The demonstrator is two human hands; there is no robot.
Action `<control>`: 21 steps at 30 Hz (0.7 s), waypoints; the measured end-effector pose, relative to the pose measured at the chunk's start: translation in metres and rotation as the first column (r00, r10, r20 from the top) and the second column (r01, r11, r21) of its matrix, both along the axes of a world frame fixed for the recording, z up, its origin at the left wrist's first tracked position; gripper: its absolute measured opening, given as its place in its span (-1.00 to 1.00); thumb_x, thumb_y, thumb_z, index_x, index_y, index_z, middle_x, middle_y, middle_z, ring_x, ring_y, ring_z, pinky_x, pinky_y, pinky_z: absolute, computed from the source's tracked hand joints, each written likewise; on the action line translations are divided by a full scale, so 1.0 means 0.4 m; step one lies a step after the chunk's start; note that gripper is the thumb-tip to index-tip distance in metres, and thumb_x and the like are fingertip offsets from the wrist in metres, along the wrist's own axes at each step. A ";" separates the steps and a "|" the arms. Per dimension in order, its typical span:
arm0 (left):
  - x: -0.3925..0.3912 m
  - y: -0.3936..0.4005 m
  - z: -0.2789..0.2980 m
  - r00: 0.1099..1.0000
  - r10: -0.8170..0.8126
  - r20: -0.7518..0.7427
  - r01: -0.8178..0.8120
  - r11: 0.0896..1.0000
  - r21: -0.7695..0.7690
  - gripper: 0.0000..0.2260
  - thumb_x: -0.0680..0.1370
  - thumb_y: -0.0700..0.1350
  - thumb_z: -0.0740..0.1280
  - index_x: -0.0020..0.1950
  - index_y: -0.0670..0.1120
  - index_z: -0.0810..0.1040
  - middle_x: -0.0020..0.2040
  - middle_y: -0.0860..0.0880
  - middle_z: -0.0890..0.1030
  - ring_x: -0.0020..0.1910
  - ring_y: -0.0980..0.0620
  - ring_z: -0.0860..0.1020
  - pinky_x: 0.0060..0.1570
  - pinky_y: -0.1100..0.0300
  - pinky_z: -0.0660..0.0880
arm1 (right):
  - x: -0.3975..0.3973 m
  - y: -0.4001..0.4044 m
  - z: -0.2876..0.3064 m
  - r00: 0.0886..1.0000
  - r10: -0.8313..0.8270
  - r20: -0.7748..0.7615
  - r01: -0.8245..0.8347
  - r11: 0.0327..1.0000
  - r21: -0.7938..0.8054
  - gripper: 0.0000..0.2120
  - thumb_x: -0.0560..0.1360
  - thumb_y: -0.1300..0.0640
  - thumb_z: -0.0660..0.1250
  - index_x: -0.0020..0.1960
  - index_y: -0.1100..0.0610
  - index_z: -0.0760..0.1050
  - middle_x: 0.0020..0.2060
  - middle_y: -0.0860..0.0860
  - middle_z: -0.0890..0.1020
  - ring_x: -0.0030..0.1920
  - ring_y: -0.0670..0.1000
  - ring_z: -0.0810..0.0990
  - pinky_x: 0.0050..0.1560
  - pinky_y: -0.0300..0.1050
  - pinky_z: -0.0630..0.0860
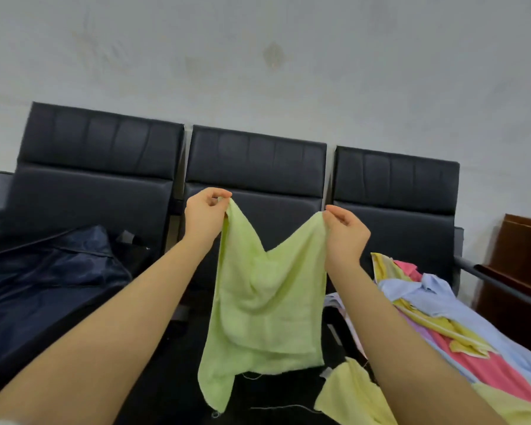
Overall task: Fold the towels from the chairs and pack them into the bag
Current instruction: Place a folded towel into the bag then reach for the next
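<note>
A light green towel (267, 305) hangs in the air in front of the middle black chair (255, 167). My left hand (204, 214) pinches its upper left corner and my right hand (345, 230) pinches its upper right corner, so the top edge sags between them. The towel's lower part is creased and partly doubled over. A dark navy bag (46, 286) lies on the left chair. A heap of towels (460, 326) in pink, light blue, yellow and lilac covers the right chair, and a pale yellow towel (350, 394) lies below my right forearm.
Three black padded chairs stand in a row against a grey wall (258, 56). A dark brown wooden cabinet (518, 262) stands at the far right beside the chair's armrest (485, 274).
</note>
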State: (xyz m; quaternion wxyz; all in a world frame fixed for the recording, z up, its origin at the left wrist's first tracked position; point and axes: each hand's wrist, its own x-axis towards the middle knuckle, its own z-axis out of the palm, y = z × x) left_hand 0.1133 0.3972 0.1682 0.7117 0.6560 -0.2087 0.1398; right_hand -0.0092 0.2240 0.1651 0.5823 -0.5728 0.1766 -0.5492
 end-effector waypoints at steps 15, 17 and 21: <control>0.028 0.044 0.021 0.981 -0.089 -0.171 0.091 0.996 0.003 -0.64 0.47 -0.16 0.31 0.20 0.18 0.59 -0.03 0.11 0.59 -0.12 0.10 0.58 0.11 0.16 0.52 | -0.057 -0.083 0.000 0.993 -0.037 -0.112 0.032 0.998 -0.052 -0.74 0.47 0.32 0.28 0.12 0.13 0.56 -0.05 0.04 0.63 -0.16 -0.01 0.57 -0.16 -0.22 0.48; 0.027 0.050 -0.006 0.988 0.002 -0.157 0.004 0.999 0.042 -0.81 0.44 0.06 0.35 0.02 0.26 0.64 -0.01 0.21 0.61 0.08 0.04 0.53 0.30 0.04 0.37 | -0.054 -0.086 -0.019 0.987 -0.064 -0.146 0.057 0.997 -0.053 -0.81 0.49 0.30 0.29 0.05 0.18 0.61 -0.18 0.00 0.62 -0.16 -0.01 0.59 -0.19 -0.26 0.48; 0.027 0.047 -0.041 0.987 0.004 -0.158 -0.016 0.997 -0.078 -0.76 0.54 -0.26 0.29 0.15 -0.10 0.64 0.08 -0.03 0.63 -0.12 0.09 0.54 -0.09 0.27 0.46 | -0.044 -0.097 -0.039 0.978 -0.094 -0.186 0.086 0.995 -0.054 -0.78 0.48 0.33 0.26 0.07 0.21 0.60 -0.13 0.07 0.61 -0.15 0.06 0.58 -0.11 -0.14 0.47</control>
